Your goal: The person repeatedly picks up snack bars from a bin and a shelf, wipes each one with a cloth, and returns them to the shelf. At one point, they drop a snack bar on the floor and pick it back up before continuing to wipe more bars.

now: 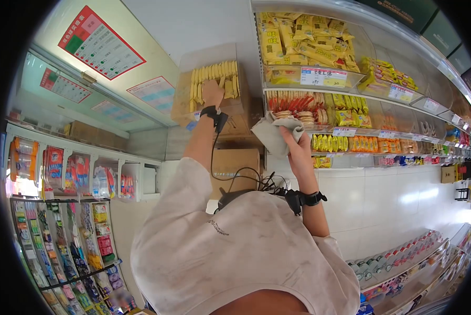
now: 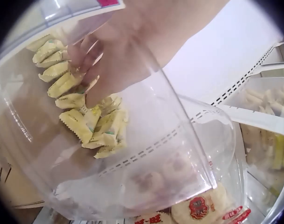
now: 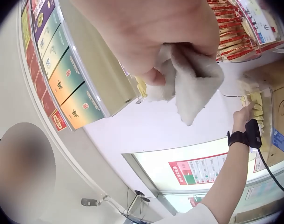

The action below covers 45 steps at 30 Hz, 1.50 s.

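Observation:
My left hand (image 1: 213,93) reaches into a clear plastic bin (image 1: 181,107) of small yellow snack packets (image 1: 200,79). In the left wrist view its thumb and fingers (image 2: 81,51) pinch at a wrapped packet (image 2: 92,85) in the row, partly hidden by the hand. More packets stand side by side along the bin, some leaning. My right hand (image 1: 297,149) grips a crumpled light grey cloth (image 1: 274,135) in front of the shelves. In the right wrist view, folds of the cloth (image 3: 193,88) hang out below the curled fingers.
Shelves on the right carry yellow snack bags (image 1: 319,39), red-edged round crackers (image 1: 296,100) and more packets in clear bins. A cardboard box (image 1: 235,160) stands below the bin. Left of it are a glass cabinet and hanging goods (image 1: 54,163). A person (image 3: 23,172) is at the side.

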Tool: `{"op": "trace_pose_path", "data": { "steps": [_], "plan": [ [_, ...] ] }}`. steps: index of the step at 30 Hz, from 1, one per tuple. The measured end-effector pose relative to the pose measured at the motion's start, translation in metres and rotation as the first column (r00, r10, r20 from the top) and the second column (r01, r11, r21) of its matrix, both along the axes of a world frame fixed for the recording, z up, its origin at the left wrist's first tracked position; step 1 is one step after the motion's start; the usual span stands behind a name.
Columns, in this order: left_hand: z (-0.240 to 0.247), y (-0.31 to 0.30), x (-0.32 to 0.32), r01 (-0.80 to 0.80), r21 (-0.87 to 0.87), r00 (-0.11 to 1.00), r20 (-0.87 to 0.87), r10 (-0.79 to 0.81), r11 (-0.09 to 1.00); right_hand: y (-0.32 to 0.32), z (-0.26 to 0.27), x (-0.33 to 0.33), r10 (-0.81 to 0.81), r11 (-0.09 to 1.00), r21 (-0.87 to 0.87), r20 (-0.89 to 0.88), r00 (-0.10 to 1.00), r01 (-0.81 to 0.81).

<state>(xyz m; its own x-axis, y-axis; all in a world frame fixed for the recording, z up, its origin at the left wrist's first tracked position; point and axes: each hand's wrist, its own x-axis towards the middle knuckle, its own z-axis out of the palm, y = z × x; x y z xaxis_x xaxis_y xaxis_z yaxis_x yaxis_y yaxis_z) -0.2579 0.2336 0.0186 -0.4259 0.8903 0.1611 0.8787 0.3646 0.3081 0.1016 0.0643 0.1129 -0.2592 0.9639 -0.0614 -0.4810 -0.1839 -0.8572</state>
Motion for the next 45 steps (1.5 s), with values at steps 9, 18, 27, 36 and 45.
{"op": "trace_pose_path", "data": {
  "steps": [9,18,27,36,45],
  "plan": [
    [0.109,-0.136,0.053,-0.096,0.420,0.438,0.832,-0.341,0.902,0.013,-0.026,-0.036,0.066,0.995,-0.089,0.249,0.966,-0.045],
    [0.131,-0.218,0.126,-0.124,0.512,0.467,0.786,-0.405,0.850,0.012,0.035,-0.091,0.270,0.962,-0.021,-0.103,0.957,-0.273],
    [0.150,-0.234,0.130,-0.190,0.468,0.302,0.864,-0.402,0.863,0.006,0.031,-0.084,0.156,0.917,0.288,0.378,0.913,-0.276],
    [0.152,-0.229,0.129,-0.089,0.431,0.028,0.902,-0.430,0.898,-0.003,0.052,-0.054,0.004,0.805,0.476,0.593,0.806,-0.354],
    [0.150,-0.222,0.142,-0.239,0.449,-0.230,0.835,-0.500,0.861,0.002,0.038,-0.032,0.011,0.822,0.503,0.455,0.891,-0.267]
  ]
}}
